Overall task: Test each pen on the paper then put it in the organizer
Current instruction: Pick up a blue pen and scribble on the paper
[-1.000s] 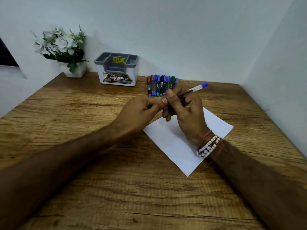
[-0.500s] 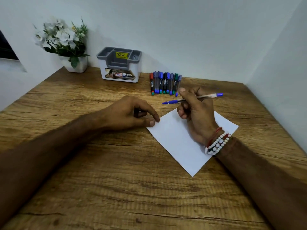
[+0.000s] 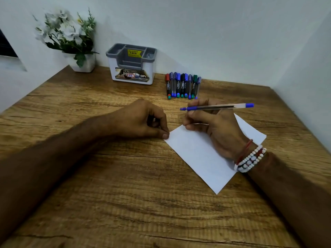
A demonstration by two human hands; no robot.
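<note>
My right hand (image 3: 218, 129) is shut on a clear ballpoint pen (image 3: 217, 106) with blue ends. It holds the pen level, a little above the far edge of the white paper (image 3: 197, 154), blue cap end pointing left. My left hand (image 3: 141, 119) rests on the table with its fingers curled, one fingertip touching the paper's left corner. A row of several markers and pens (image 3: 182, 85) lies side by side behind my hands. The grey and white organizer (image 3: 131, 68) stands at the back wall, left of the row, and nothing shows in its compartments.
A white pot of white flowers (image 3: 82, 63) stands in the back left corner. The wooden table (image 3: 125, 194) is walled at the back and on the right. Bead bracelets circle my right wrist (image 3: 249, 158).
My hands have come apart. The left hand let go of the pen and dropped to the paper's corner. The right hand turned the pen level.
</note>
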